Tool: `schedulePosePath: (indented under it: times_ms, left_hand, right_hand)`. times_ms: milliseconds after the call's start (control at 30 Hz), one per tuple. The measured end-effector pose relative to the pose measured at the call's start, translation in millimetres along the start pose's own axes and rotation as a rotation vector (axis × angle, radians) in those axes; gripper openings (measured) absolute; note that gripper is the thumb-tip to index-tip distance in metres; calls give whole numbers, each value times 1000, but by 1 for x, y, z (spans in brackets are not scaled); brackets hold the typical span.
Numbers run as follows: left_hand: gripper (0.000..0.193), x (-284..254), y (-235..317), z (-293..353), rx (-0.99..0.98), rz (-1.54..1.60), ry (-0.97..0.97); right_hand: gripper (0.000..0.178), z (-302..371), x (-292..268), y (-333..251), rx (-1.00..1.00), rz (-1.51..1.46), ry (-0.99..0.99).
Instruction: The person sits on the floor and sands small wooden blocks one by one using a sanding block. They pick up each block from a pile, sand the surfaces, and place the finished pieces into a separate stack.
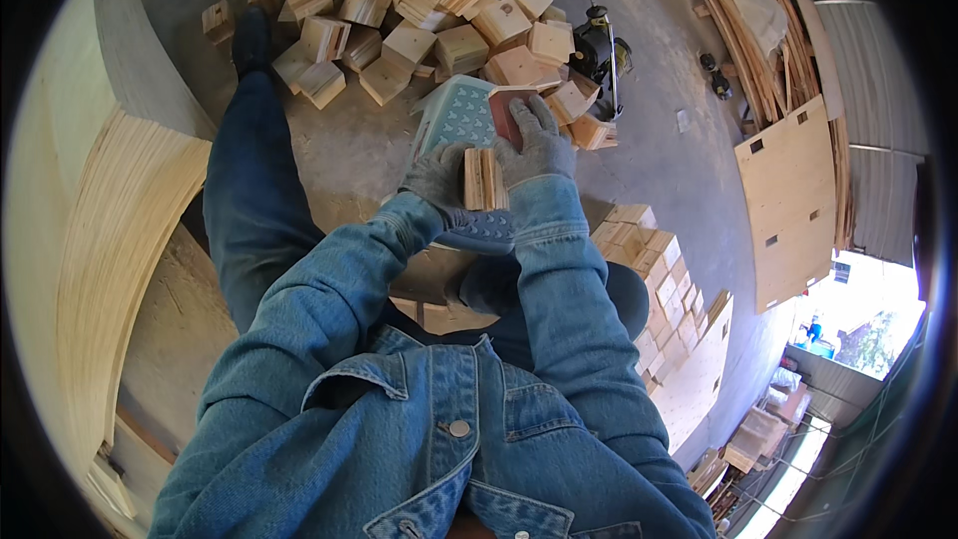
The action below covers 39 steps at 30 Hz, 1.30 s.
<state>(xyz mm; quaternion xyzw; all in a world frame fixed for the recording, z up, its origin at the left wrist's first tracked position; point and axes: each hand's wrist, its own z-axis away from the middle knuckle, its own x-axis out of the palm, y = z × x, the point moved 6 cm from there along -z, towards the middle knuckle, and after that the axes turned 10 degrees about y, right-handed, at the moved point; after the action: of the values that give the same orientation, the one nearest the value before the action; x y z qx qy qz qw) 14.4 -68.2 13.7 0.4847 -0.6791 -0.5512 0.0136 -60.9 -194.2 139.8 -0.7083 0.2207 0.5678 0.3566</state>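
My left hand (436,182), in a grey glove, is closed around one side of a small plywood block (486,180), its layered edge turned up. My right hand (540,148), gloved the same way, has its fingers bent over a flat reddish piece with a pale edge (507,112), which looks like sandpaper. The base of the right hand is close beside the block; whether it touches is hard to tell. Beneath both hands is a light-blue plastic surface (457,123) with a raised pattern, between my legs.
A heap of plywood blocks (409,45) lies ahead on the concrete floor, with a black power tool (599,50) at its right. Stacked blocks (664,289) stand by my right knee. Thick plywood sheets (130,170) rise at the left; more boards (798,200) lean at the right.
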Motion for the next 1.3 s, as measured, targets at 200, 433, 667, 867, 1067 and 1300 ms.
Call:
schedulePosePath:
  times_ms: [200, 433, 667, 867, 1067, 1300]
  left_hand:
    - [88, -1, -15, 6, -113, 108, -70]
    - [88, -14, 7, -1, -171, 61, -159]
    - [85, 1, -1, -1, -58, 48, -155]
    - [84, -3, -7, 0, -89, 54, -70]
    - [94, -15, -1, 2, -58, 17, -119]
    - [107, -48, 43, -23, -225, 313, -332]
  right_hand:
    - [66, 85, -11, -2, -129, 79, 91]
    - [66, 166, -33, 4, -155, -38, 151]
    - [63, 111, -23, 8, -108, -22, 156]
    - [65, 19, -6, 22, -87, -50, 78]
    - [68, 20, -16, 70, -7, -300, 213]
    - [67, 86, -22, 111, 221, -358, 109]
